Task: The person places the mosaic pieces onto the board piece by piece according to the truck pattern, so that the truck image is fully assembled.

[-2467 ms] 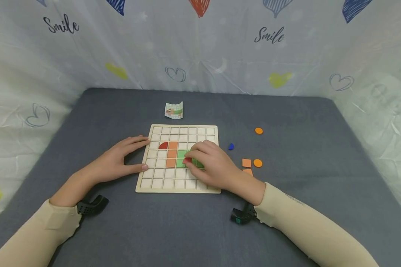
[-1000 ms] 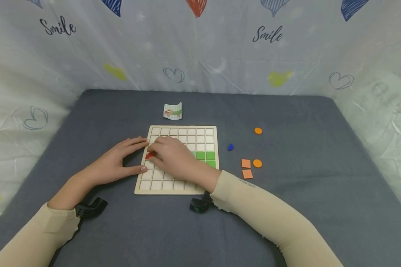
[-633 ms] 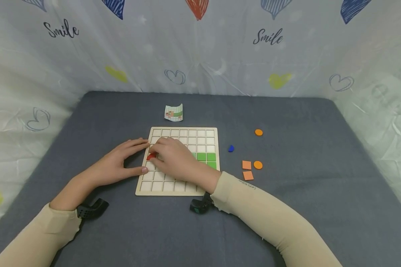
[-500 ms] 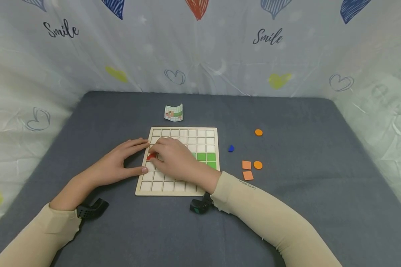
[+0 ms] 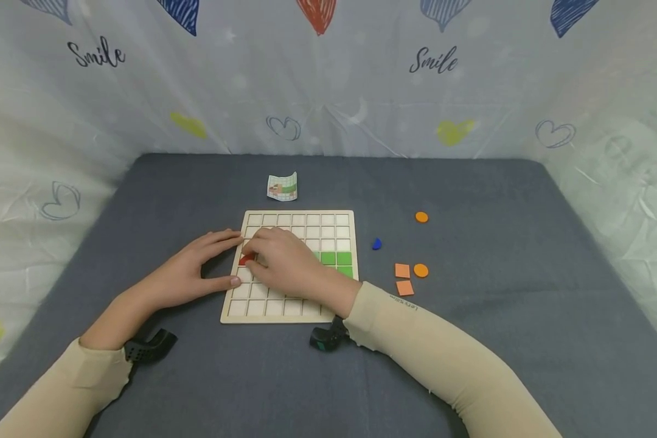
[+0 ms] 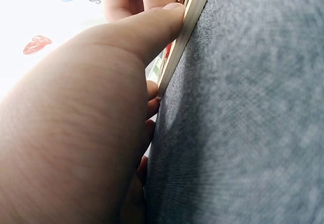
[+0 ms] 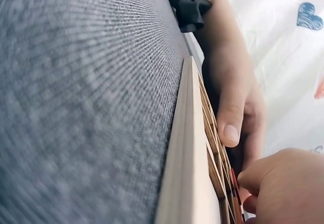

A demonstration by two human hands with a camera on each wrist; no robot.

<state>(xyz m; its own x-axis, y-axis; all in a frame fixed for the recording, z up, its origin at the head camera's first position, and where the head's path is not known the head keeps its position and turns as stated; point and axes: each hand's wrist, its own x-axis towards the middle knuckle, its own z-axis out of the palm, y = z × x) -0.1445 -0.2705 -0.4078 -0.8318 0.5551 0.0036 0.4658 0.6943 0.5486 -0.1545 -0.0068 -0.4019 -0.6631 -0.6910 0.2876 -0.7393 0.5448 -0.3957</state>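
Note:
A square wooden grid board [image 5: 274,308] lies on the dark grey cloth. My left hand [image 5: 188,267] rests at its left edge, fingers spread and thumb touching the rim; the left wrist view shows that thumb [image 6: 159,24] against the board's side. Over the board's left part, my right hand [image 5: 287,261] pinches a small red piece [image 5: 244,260] at a cell of the leftmost column. Thumb and fingertips partly hide the piece, so its full outline does not show. Green square tiles [image 5: 344,258] fill cells on the right side; the right hand covers the cells between.
Right of the board lie a blue piece [image 5: 377,244], two orange squares [image 5: 402,271] and two orange discs [image 5: 421,271]. Behind the board stands a small curled picture card [image 5: 281,187]. A printed white curtain [image 5: 350,73] hangs behind the table.
From the middle of the board, my right hand has moved left with the red piece to the leftmost column. There the piece has sunk flatter into its cell. My left hand has stayed put.

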